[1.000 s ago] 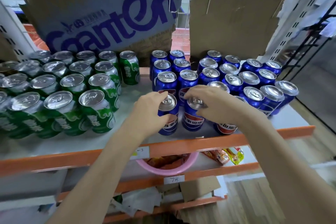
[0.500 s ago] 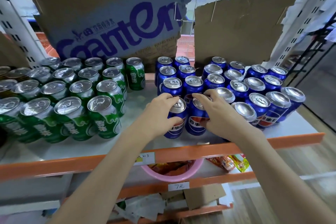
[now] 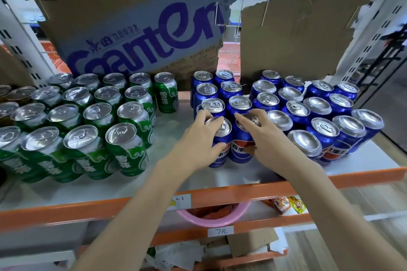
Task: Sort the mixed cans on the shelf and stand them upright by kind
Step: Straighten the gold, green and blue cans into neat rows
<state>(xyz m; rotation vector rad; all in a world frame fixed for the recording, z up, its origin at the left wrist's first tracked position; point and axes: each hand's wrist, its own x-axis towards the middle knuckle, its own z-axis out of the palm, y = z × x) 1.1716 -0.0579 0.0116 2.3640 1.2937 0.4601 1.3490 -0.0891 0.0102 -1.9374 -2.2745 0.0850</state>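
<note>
Several green cans (image 3: 126, 149) stand upright in rows on the left half of the white shelf (image 3: 167, 138). Blue cola cans (image 3: 319, 116) stand upright in rows on the right half. My left hand (image 3: 198, 141) is wrapped around the front left blue can (image 3: 220, 147), fingers over its rim. My right hand (image 3: 262, 138) grips the blue can beside it (image 3: 239, 149), fingers across its lid. These two cans stand side by side, touching, in front of the blue rows.
A printed cardboard box (image 3: 141, 28) and a torn cardboard sheet (image 3: 297, 33) stand behind the cans. The shelf's orange front rail (image 3: 242, 193) carries a price label. A pink basin (image 3: 211, 219) and snack packets (image 3: 284, 203) sit on the shelf below.
Both hands have slid their two blue cans back against the blue rows. The view has shifted, so the shelf sits lower in frame.
</note>
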